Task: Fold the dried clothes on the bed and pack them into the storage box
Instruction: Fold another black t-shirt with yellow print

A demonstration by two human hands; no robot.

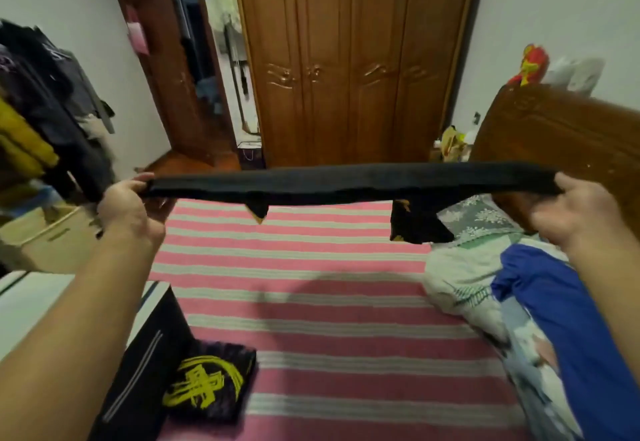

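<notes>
A black garment (346,182) is stretched flat and horizontal above the pink striped bed (329,302), seen edge-on, with two flaps showing yellow hanging below it. My left hand (128,205) grips its left end. At the other end my right hand (575,212) holds the cloth the same way. A folded black shirt with a yellow print (207,385) lies on the bed's near left corner. Beside it a dark folded garment with grey stripes (145,371) lies on the bed edge. A beige storage box (52,236) stands on the floor at the left.
A crumpled quilt and blue clothing (554,319) heap on the bed's right side, by the wooden headboard (561,149). A wooden wardrobe (353,59) stands behind the bed. Clothes hang on a rack (45,101) at the left, beside an open doorway (187,59).
</notes>
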